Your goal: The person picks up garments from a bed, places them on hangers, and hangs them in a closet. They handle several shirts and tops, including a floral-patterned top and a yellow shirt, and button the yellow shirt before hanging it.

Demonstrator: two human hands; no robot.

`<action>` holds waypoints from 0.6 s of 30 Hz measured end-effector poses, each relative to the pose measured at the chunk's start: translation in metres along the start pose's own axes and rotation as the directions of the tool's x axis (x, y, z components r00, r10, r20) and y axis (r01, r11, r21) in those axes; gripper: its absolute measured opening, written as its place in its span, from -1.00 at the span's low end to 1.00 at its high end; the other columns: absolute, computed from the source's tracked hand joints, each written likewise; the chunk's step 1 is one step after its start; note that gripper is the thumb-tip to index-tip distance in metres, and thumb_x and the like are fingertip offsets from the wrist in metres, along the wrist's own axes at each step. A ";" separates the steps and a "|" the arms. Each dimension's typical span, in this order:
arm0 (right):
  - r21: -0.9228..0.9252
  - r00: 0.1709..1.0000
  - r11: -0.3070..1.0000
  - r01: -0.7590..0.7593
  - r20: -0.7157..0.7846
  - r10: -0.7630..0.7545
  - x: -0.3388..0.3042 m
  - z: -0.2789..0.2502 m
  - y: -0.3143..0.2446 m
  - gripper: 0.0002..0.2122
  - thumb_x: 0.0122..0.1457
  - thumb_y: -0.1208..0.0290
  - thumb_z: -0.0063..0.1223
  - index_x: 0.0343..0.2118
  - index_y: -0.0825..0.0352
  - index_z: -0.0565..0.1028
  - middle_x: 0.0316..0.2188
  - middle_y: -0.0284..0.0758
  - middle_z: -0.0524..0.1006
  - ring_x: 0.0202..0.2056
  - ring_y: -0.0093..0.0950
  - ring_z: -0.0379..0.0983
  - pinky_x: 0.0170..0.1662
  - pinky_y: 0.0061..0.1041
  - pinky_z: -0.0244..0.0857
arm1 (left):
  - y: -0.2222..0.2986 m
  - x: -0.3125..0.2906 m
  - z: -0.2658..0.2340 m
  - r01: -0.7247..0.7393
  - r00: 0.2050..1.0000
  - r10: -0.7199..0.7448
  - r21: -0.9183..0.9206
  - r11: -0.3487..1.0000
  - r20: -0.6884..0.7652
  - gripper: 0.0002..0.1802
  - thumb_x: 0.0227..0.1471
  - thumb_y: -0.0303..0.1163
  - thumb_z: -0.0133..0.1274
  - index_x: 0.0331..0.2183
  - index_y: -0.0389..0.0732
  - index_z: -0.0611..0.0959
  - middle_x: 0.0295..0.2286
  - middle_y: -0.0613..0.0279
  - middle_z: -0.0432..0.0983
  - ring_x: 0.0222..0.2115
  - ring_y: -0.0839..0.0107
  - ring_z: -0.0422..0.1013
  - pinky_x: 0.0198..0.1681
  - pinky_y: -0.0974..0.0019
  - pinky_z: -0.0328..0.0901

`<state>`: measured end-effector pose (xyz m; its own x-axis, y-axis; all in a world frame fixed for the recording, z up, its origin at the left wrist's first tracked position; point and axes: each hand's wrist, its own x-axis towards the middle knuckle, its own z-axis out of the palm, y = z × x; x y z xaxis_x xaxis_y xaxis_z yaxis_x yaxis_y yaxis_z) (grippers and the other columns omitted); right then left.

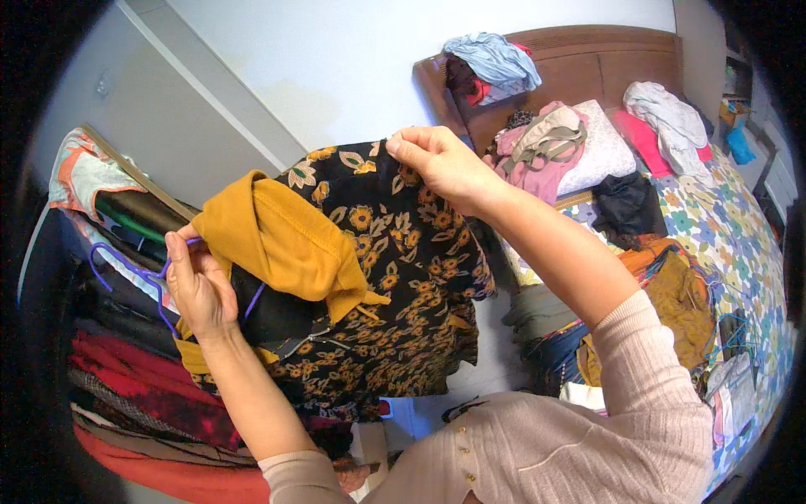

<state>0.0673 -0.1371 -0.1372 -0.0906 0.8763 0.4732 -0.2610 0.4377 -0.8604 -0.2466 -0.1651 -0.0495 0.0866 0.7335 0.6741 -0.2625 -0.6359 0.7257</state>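
Observation:
A black hooded jacket (403,302) with yellow and pale flowers hangs spread out between my hands. Its mustard-yellow hood (273,239) flops over the front, and an undone zipper (306,338) shows at the collar. My left hand (201,290) is closed around the purple hanger (164,302) at the jacket's neck; the hanger's hook points left, and its far part is hidden in the jacket. Up at the far shoulder, my right hand (445,168) pinches the jacket's cloth between thumb and fingers.
Hanging clothes (151,386) in red, black and other colours crowd the left side, beside a grey door panel (159,109). On the right stands a bed with a wooden headboard (588,63) and flowered sheet (714,218), heaped with clothes (663,294) and a white pillow (600,151).

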 end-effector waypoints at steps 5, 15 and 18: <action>0.282 0.992 0.952 -0.117 0.083 0.098 -0.004 0.006 -0.008 -0.78 0.24 0.28 -0.06 -0.35 0.35 0.50 -0.45 -0.44 0.55 -0.44 -0.70 0.43 -0.35 -0.68 0.33 | 0.002 -0.005 -0.002 0.012 0.998 -0.016 -0.071 0.997 -0.054 -0.62 0.24 -0.21 -0.18 -0.27 -0.37 0.54 -0.30 0.11 0.50 -0.24 0.40 0.39 -0.02 0.30 0.25; 0.362 0.999 0.931 -0.044 0.037 0.033 -0.004 0.006 -0.023 -0.75 0.27 0.28 -0.13 -0.40 0.35 0.50 -0.49 -0.42 0.55 -0.50 -0.68 0.44 -0.38 -0.67 0.34 | 0.003 -0.012 0.006 0.101 0.995 -0.102 -0.105 0.989 -0.006 -0.59 0.23 -0.16 -0.18 -0.29 -0.35 0.55 -0.29 0.09 0.49 -0.20 0.34 0.39 -0.02 0.24 0.24; 0.306 1.000 0.952 -0.024 0.008 0.022 0.000 0.007 -0.021 -0.75 0.25 0.29 -0.11 -0.43 0.35 0.51 -0.50 -0.42 0.55 -0.49 -0.67 0.43 -0.38 -0.66 0.33 | 0.003 -0.009 0.003 0.126 0.982 -0.103 -0.142 0.982 0.157 -0.66 0.23 -0.18 -0.19 -0.25 -0.25 0.52 -0.19 0.11 0.47 -0.09 0.29 0.34 0.07 0.20 0.16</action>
<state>0.0659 -0.1475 -0.1179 -0.1045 0.8841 0.4554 -0.5405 0.3339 -0.7723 -0.2456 -0.1740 -0.0532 0.2627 0.7485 0.6089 -0.3834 -0.4981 0.7778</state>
